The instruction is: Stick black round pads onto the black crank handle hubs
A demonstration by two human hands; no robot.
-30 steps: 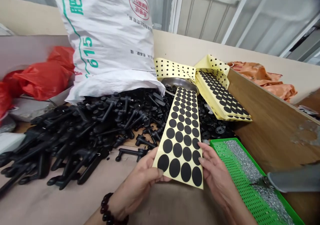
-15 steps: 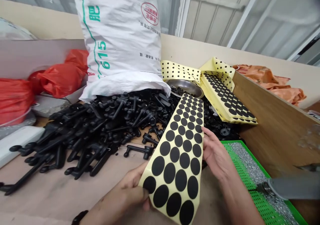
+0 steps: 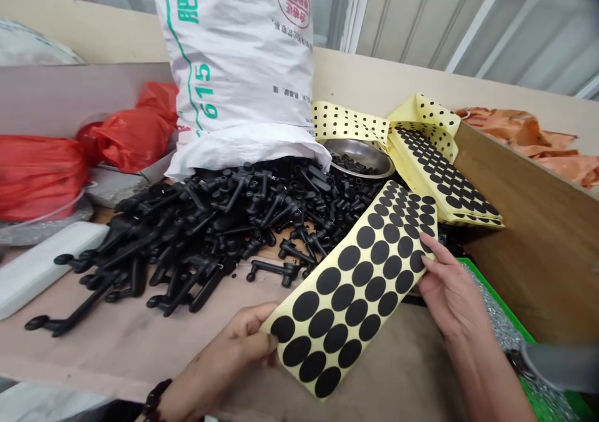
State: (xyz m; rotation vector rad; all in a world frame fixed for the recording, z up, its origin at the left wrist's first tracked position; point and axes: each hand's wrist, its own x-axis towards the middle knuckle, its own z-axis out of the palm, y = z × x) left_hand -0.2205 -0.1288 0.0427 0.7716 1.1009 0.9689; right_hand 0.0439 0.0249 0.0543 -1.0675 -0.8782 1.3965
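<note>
Head | left grip pinching dotted sheet at corner | right grip at edge | tabletop below

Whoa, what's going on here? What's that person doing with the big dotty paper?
The person is holding a yellow sheet of black dots with both hands. The left hand grips its near end, and the right hand holds its right edge farther up. A heap of black parts lies on the table, with a white sack behind it. Farther back, there's a metal bowl beside more dotted sheets.
</note>
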